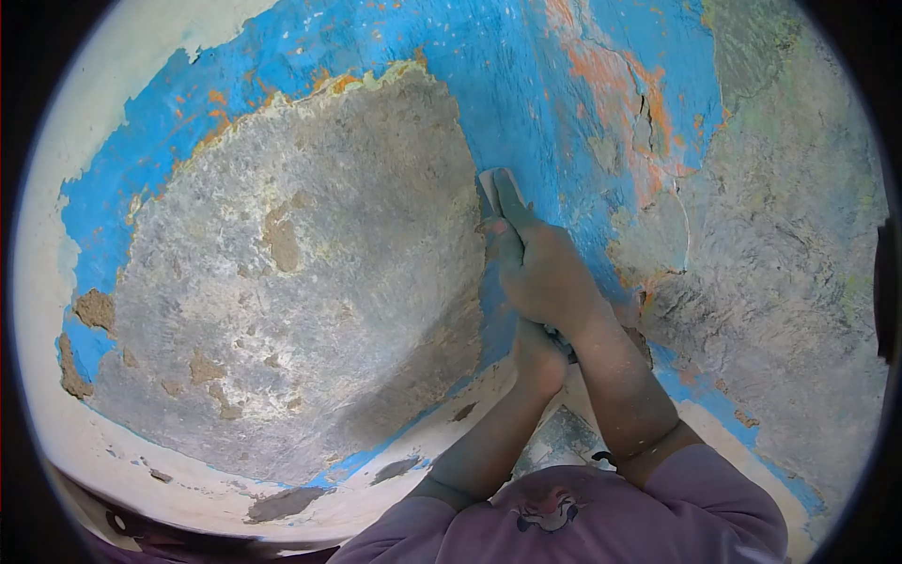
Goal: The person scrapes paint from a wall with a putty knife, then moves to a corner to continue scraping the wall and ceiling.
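A pale, flat-edged hand tool (pixel 488 192) touches the blue painted wall corner, beside the edge of a large bare grey patch (pixel 366 216). My right hand (pixel 556 274) is closed round the tool, one finger stretched along its blade. Just below, my left hand (pixel 539 359) is closed at the tool's lower end, its fingers largely hidden behind my right hand. Something dark, perhaps the handle's end, shows between the wrists. Blue paint (pixel 512 103) with orange specks borders the grey patch.
On the right is rough grey wall (pixel 780 235), with a cracked orange and grey area (pixel 648 122) above. Off-white wall (pixel 89 141) curves along the left. Brown chipped spots (pixel 96 311) mark the left edge. A dark object (pixel 885 291) stands at the far right.
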`<state>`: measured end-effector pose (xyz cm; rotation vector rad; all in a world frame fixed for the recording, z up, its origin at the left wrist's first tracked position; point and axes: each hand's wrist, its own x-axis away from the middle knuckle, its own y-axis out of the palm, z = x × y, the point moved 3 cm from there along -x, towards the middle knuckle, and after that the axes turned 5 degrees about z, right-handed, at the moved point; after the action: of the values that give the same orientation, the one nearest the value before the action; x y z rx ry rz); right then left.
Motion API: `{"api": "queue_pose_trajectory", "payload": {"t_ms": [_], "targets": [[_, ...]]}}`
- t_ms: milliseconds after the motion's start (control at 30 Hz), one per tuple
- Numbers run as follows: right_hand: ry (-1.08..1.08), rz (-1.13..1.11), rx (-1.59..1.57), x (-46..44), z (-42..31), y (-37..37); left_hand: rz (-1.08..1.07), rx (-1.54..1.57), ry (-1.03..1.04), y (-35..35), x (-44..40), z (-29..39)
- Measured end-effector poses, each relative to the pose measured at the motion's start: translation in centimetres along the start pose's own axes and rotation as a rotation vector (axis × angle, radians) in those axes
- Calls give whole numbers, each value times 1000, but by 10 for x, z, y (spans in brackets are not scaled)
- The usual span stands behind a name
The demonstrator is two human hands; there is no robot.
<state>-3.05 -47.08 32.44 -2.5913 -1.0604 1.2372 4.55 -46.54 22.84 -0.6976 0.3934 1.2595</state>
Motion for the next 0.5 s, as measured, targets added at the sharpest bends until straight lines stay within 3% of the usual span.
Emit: {"api": "queue_pose_trajectory", "payload": {"t_ms": [67,100,167,200,267,400,467,500], "targets": [[65,-57,-4,10,-2,-5,-103,122,-229,4,8,-3],[121,-109,-11,11,-2,-5,-106,126,-222,3,7,-3],[107,-71,36,9,-4,-3,-263,0,-479,6,13,-12],[97,-40,76,9,-6,-1,-263,4,-481,9,9,-12],[71,-8,118,-6,-8,-1,25,158,-28,10,-9,1],[141,-31,126,-15,-25,-17,-134,70,35,15,-18,-2],[79,-35,167,3,-11,-12,-165,880,-747,20,2,5],[22,-37,202,10,-2,-6,-171,889,-738,23,11,-5]]}}
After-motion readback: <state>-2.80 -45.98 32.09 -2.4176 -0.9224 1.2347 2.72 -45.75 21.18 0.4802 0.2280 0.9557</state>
